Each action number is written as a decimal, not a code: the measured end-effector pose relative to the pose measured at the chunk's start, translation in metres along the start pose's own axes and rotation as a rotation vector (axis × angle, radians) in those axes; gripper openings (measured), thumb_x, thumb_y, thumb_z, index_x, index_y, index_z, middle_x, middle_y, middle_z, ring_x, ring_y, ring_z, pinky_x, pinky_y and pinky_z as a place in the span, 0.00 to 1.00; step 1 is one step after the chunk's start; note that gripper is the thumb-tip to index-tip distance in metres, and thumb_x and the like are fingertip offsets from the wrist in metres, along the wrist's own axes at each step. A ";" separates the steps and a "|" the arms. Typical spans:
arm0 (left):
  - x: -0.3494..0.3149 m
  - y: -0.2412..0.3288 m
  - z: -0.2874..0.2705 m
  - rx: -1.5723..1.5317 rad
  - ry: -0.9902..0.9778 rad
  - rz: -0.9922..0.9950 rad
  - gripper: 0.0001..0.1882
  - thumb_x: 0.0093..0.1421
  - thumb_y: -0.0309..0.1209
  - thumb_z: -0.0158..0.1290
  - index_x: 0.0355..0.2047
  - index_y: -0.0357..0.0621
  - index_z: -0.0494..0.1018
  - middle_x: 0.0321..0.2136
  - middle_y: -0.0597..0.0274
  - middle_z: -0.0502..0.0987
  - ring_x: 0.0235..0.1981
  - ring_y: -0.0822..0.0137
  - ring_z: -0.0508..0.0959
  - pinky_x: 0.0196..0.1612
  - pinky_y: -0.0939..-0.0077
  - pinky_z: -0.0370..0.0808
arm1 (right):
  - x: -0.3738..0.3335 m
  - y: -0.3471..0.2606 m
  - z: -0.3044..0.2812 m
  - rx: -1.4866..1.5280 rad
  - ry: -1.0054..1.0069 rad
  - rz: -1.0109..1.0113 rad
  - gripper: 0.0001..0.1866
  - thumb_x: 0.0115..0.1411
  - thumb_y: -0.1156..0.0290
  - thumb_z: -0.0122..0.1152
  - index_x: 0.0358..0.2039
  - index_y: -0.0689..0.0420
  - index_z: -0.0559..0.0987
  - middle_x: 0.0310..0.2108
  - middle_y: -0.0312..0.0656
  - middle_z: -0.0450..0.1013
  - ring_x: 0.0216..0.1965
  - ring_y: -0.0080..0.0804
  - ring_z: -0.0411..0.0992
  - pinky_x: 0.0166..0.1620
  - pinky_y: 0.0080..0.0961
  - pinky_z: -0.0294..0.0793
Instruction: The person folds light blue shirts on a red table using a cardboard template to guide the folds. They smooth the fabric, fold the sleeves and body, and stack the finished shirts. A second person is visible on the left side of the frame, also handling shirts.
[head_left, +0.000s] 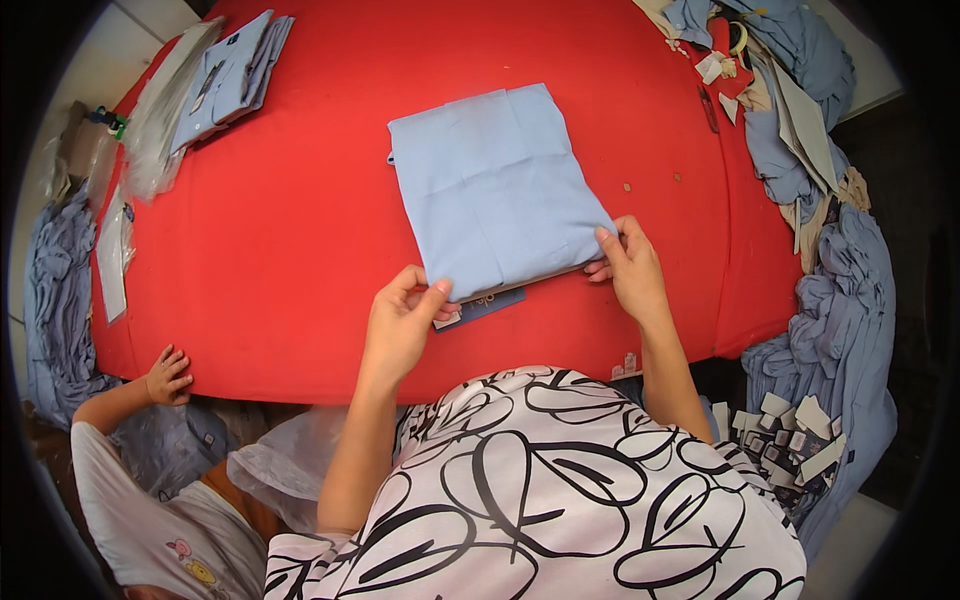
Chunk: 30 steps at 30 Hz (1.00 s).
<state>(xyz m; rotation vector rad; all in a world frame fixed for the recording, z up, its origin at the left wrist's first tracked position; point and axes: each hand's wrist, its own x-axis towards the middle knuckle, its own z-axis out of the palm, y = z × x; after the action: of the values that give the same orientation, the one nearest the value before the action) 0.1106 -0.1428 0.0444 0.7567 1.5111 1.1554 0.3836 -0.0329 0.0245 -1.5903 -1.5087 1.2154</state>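
A light-blue shirt (pixel 490 190), folded into a flat rectangle, lies on the red table cover (pixel 310 260) in front of me. My left hand (pixel 405 315) pinches its near left corner between thumb and fingers. At the near right corner, my right hand (pixel 630 265) grips the cloth the same way, thumb on top. From beneath the near edge sticks out a dark blue printed tag (pixel 490 308) with a white part by my left fingers. What else lies under the shirt is hidden.
Folded blue shirts (pixel 235 75) are stacked at the far left beside clear plastic bags (pixel 165 120). Another person's small hand (pixel 170 378) touches the table's near left edge. Red-handled snips (pixel 709 110) lie at the right, near heaped blue garments (pixel 845 290) and a pile of tags (pixel 790 440).
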 end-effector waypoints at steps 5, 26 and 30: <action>-0.004 -0.016 0.009 0.395 0.111 0.037 0.12 0.62 0.29 0.60 0.31 0.32 0.71 0.25 0.56 0.74 0.26 0.69 0.77 0.31 0.74 0.74 | -0.001 0.018 0.002 -0.438 0.068 -0.238 0.13 0.64 0.69 0.62 0.40 0.66 0.74 0.31 0.44 0.72 0.27 0.28 0.74 0.28 0.26 0.75; -0.008 -0.005 0.004 -0.029 0.095 0.036 0.13 0.61 0.27 0.60 0.43 0.35 0.70 0.30 0.61 0.76 0.31 0.70 0.78 0.34 0.71 0.74 | -0.016 -0.033 -0.023 0.178 -0.306 -0.093 0.06 0.64 0.76 0.61 0.41 0.63 0.76 0.32 0.38 0.73 0.31 0.20 0.72 0.32 0.17 0.76; -0.032 0.053 -0.029 -0.047 -0.051 0.325 0.19 0.65 0.25 0.54 0.56 0.34 0.68 0.34 0.63 0.77 0.35 0.76 0.75 0.41 0.80 0.74 | -0.030 -0.089 -0.057 0.381 -0.449 -0.301 0.20 0.59 0.79 0.64 0.52 0.64 0.76 0.41 0.40 0.78 0.34 0.24 0.76 0.40 0.20 0.77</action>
<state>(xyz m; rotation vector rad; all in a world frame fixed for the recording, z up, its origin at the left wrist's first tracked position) 0.0851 -0.1617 0.1052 1.0181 1.3446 1.3947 0.4026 -0.0403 0.1329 -0.8430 -1.5865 1.6301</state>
